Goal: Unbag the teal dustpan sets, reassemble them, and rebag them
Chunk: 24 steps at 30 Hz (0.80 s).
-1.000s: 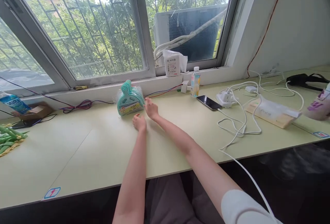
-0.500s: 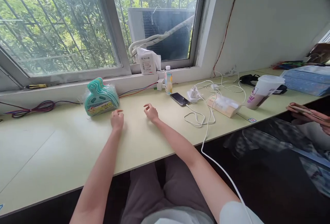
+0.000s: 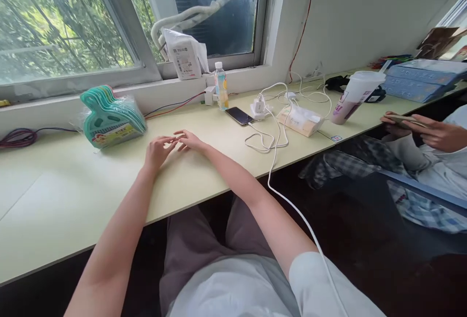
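My left hand (image 3: pixel 156 150) and my right hand (image 3: pixel 188 140) rest on the pale green desk (image 3: pixel 109 180), fingertips meeting in the middle. Both have loosely stretched fingers and hold nothing. A plastic-wrapped pack of teal hangers (image 3: pixel 109 117) stands to the left of my hands, apart from them, against the window ledge.
A black phone (image 3: pixel 239 116), a small drink bottle (image 3: pixel 220 86), a white charger (image 3: pixel 259 108) with trailing white cables (image 3: pixel 272 146), a tissue box (image 3: pixel 299 121) and a lidded cup (image 3: pixel 350 97) lie to the right. A seated person's hands (image 3: pixel 423 129) hold a phone at far right.
My head has turned right, shifting everything leftward in view. My hands drew back from the teal pack and came together, fingertips touching.
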### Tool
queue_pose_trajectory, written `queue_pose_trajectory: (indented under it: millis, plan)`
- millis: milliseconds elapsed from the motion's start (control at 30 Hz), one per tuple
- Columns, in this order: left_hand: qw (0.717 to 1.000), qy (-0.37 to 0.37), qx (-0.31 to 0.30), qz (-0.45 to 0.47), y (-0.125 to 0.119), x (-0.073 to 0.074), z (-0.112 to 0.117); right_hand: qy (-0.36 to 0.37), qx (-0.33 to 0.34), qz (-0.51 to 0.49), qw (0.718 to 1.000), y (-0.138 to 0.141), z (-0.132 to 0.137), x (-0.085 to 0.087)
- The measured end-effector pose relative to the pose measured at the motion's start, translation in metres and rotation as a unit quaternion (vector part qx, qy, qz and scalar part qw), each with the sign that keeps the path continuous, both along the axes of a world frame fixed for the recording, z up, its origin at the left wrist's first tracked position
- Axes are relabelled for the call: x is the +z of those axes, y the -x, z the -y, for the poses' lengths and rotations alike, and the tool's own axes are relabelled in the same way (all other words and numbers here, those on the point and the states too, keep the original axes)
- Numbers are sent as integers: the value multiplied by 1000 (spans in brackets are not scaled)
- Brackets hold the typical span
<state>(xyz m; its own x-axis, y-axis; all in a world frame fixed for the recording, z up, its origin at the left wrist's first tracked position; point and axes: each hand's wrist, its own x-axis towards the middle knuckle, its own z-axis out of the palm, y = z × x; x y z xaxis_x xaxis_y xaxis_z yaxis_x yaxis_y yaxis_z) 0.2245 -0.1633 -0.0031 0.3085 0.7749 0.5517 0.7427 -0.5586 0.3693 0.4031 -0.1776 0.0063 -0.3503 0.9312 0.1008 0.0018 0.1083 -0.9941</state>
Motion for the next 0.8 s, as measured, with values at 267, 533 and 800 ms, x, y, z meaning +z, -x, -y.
queue_pose_trajectory:
  millis: [267,533,800]
  plan:
    - [992,58,-22,110,1,1,-1,10,48,-8,999,-9,-1,0]
    - [979,126,-5,160,6,5,1,13,71,1,997,-10,-5,-3]
    - [975,104,-8,196,1,7,0,26,61,-10,998,-10,-9,-1]
